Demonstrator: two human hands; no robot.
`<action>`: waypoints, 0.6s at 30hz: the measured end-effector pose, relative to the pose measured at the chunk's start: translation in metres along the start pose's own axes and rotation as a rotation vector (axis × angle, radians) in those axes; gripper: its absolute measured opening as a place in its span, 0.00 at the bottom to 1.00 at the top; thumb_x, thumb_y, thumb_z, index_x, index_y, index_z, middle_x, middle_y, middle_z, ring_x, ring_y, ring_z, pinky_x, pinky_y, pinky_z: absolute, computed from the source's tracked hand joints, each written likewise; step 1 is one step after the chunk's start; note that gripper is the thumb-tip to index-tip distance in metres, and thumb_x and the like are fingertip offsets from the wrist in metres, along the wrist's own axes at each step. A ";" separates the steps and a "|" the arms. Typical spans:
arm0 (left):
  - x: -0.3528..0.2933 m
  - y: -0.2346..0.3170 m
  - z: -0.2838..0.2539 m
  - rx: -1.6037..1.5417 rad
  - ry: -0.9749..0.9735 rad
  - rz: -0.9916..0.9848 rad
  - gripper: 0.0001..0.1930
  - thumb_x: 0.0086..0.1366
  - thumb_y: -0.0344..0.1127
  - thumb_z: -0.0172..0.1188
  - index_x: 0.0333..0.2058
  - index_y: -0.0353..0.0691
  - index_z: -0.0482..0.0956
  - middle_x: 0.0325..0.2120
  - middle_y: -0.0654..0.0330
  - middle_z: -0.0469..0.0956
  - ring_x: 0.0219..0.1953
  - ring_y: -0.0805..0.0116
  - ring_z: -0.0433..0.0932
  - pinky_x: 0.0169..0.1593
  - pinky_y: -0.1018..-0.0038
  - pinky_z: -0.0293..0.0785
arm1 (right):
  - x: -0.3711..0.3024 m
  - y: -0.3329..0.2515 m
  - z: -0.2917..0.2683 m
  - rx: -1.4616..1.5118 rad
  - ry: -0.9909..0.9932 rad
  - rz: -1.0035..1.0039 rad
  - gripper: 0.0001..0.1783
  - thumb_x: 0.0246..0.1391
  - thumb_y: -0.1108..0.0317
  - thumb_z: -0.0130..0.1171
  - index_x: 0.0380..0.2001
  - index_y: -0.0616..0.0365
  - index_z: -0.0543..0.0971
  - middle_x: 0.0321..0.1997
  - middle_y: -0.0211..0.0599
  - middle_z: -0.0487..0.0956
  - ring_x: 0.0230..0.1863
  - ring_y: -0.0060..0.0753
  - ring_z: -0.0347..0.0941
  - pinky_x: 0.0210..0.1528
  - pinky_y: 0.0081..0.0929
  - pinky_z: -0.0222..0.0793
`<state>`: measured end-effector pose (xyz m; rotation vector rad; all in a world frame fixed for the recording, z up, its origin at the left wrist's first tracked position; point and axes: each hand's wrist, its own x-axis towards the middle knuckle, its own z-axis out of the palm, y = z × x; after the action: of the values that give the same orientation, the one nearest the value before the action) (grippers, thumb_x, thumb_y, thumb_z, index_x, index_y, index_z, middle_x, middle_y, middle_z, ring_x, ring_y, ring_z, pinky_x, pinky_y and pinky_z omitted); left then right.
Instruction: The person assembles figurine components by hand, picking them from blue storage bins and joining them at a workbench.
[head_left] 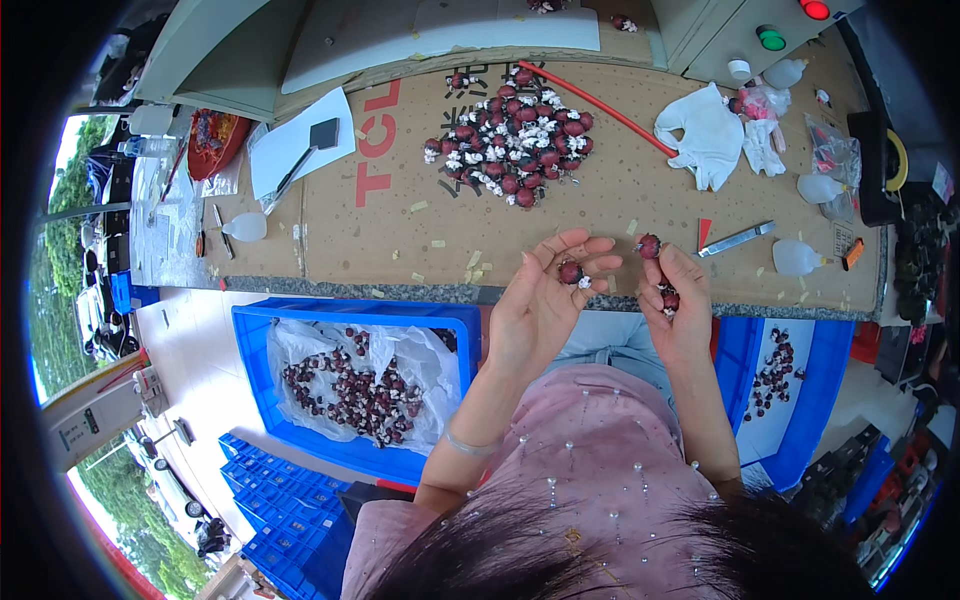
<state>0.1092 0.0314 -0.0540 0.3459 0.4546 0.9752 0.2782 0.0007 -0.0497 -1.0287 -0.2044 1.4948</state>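
Observation:
In front of me, at the table's near edge, my left hand [538, 305] is cupped with its fingers partly spread. A small round dark-red and white piece [570, 272] rests against those fingers. My right hand [684, 305] pinches another dark-red piece [648, 245] between thumb and forefinger. Its curled fingers keep one more such piece [669, 299] lower down. The two hands are apart. Beyond them a heap of similar dark-red and white pieces [515, 140] lies on the cardboard-covered table [380, 240]. What the pieces are exactly is too small to tell.
A blue bin [350, 312] with lined pieces stands below left, another blue bin [805, 400] below right. On the table lie a red stick [600, 107], white gloves [705, 135], a metal blade tool [737, 239], squeeze bottles [797, 257] and a brush [322, 135] on white paper.

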 end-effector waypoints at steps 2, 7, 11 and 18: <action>0.001 0.001 0.000 -0.019 -0.035 -0.008 0.31 0.69 0.54 0.41 0.57 0.31 0.60 0.55 0.44 0.65 0.58 0.51 0.64 0.59 0.63 0.62 | 0.002 -0.001 -0.004 -0.021 -0.007 -0.014 0.11 0.62 0.65 0.52 0.37 0.62 0.78 0.23 0.26 0.69 0.16 0.10 0.56 0.12 0.10 0.44; 0.002 -0.002 0.004 -0.051 0.025 -0.023 0.31 0.69 0.54 0.42 0.57 0.30 0.61 0.55 0.44 0.65 0.59 0.52 0.64 0.60 0.63 0.61 | -0.002 -0.007 0.003 -0.129 -0.027 -0.071 0.11 0.61 0.64 0.54 0.38 0.61 0.79 0.24 0.25 0.71 0.16 0.10 0.57 0.13 0.10 0.44; 0.001 -0.009 0.002 -0.121 0.134 -0.097 0.28 0.70 0.52 0.41 0.56 0.32 0.64 0.56 0.46 0.65 0.59 0.54 0.63 0.60 0.61 0.61 | -0.013 -0.004 0.027 -0.750 -0.120 -0.255 0.13 0.51 0.71 0.62 0.40 0.62 0.81 0.23 0.31 0.75 0.18 0.14 0.63 0.16 0.14 0.55; 0.002 -0.014 0.007 -0.294 0.253 -0.180 0.22 0.72 0.46 0.38 0.53 0.34 0.67 0.52 0.50 0.69 0.53 0.57 0.69 0.58 0.60 0.65 | -0.017 0.019 0.056 -0.977 -0.071 -0.936 0.08 0.40 0.73 0.67 0.28 0.61 0.82 0.28 0.35 0.78 0.24 0.30 0.71 0.27 0.23 0.68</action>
<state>0.1235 0.0252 -0.0554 -0.0842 0.5530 0.8976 0.2234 0.0051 -0.0214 -1.3336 -1.3601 0.5073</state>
